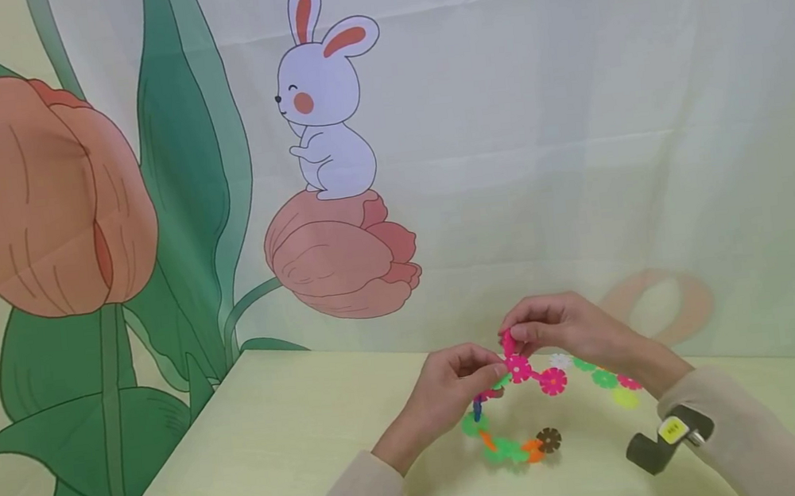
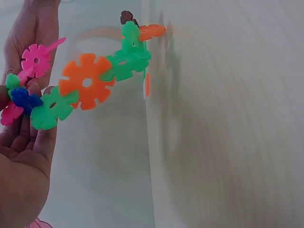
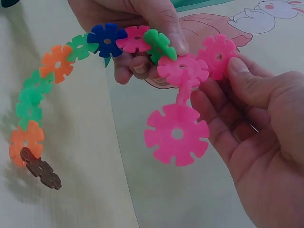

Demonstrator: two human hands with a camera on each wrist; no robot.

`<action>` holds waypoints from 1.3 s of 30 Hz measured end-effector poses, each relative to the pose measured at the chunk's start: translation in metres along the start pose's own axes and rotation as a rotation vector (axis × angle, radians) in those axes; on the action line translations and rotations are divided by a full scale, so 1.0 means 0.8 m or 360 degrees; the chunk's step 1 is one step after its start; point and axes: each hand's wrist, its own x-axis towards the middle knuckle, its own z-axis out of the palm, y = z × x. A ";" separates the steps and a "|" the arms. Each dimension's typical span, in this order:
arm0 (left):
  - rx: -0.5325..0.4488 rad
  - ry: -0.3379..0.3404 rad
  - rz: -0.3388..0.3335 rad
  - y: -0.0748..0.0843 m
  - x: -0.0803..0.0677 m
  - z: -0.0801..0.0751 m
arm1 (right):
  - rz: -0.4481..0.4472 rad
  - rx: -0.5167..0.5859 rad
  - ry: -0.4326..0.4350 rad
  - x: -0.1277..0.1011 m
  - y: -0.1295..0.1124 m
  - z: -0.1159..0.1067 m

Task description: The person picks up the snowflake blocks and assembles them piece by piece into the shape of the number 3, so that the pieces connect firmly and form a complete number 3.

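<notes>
A curved chain of notched plastic snowflake discs hangs between both hands above the table. My left hand (image 1: 447,387) pinches it near a green disc (image 3: 160,46), beside a pink disc and a dark blue disc (image 3: 100,43). From there the chain runs through green and orange discs (image 3: 50,64) to a brown disc (image 3: 36,167) at its free end. At the other end, my right hand (image 1: 566,326) pinches a pink disc (image 3: 211,47), which meets another pink disc (image 3: 168,71). A further pink disc (image 3: 159,140) hangs below, joined through a pink piece seen edge-on.
White (image 1: 561,361), green (image 1: 604,378) and yellow discs (image 1: 625,398) lie on the table (image 1: 245,454) by my right forearm; whether they are joined is unclear. A cloth backdrop (image 1: 503,150) with a rabbit and tulips hangs behind the table.
</notes>
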 end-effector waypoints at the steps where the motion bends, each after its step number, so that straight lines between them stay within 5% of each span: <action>1: 0.0000 0.0003 -0.0005 0.000 0.000 0.000 | 0.0007 -0.0017 0.0010 0.000 0.000 0.001; 15: 0.0058 0.0053 -0.0014 0.003 -0.001 0.000 | 0.0187 -0.0298 0.0216 -0.007 -0.014 0.016; 39: 0.0159 0.0167 0.0030 0.004 -0.002 -0.001 | 0.0090 -0.0317 0.0248 -0.008 -0.010 0.029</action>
